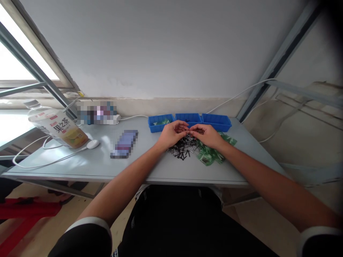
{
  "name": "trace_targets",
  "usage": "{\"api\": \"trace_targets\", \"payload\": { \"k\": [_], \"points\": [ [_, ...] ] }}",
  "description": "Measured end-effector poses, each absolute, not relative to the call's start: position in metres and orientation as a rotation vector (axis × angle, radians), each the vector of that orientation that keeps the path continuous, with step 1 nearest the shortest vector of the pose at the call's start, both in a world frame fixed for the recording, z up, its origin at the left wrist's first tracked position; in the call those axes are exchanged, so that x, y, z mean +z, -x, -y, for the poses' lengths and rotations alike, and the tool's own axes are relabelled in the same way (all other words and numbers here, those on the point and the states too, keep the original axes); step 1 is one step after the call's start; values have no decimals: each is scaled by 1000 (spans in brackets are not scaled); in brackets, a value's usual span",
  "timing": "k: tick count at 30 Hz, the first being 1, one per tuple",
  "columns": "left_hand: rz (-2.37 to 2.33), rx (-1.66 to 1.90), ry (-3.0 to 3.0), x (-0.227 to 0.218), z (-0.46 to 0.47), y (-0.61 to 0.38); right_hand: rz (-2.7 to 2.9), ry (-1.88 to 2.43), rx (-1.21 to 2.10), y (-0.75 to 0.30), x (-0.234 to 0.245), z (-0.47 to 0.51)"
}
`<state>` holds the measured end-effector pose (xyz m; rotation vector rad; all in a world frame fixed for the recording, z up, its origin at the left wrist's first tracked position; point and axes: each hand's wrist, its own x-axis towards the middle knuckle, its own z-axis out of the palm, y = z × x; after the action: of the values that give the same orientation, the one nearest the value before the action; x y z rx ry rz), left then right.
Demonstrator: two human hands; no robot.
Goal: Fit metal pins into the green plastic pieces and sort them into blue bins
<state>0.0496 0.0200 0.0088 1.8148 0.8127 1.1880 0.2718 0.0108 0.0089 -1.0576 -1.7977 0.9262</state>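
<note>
Both hands meet over a heap of small dark metal pins (183, 149) on the grey table (102, 164). My left hand (173, 134) has its fingers curled, fingertips pinched against those of my right hand (205, 135). What they pinch between them is too small to make out. A pile of small green parts (210, 155) lies under and beside my right wrist. Three blue bins (189, 119) stand in a row just behind the hands.
A tea bottle (57, 126) lies on its side at the table's left, with a white cable and small white device (93, 144) beside it. A phone (124, 143) lies flat left of centre. Metal frame posts rise at both rear corners.
</note>
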Motion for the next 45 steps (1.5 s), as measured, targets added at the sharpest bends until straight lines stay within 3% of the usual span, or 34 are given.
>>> {"api": "trace_targets", "payload": {
  "k": [9,20,35,39,45],
  "points": [
    [-757,1174,-1818,11,-17,-51,1938,1065,814,-273,11,-9],
    [-1055,1064,-2279,9,-19,-43,1453,996,991,-272,8,-20],
    [-996,810,-2573,4,-19,-44,1306,1080,1071,-274,5,-45],
    [-991,788,-2583,3,-19,-43,1548,1121,921,-272,4,-38],
    [-1007,805,-2599,1,-23,-38,2170,1039,313,-266,7,-15]
  ]
}}
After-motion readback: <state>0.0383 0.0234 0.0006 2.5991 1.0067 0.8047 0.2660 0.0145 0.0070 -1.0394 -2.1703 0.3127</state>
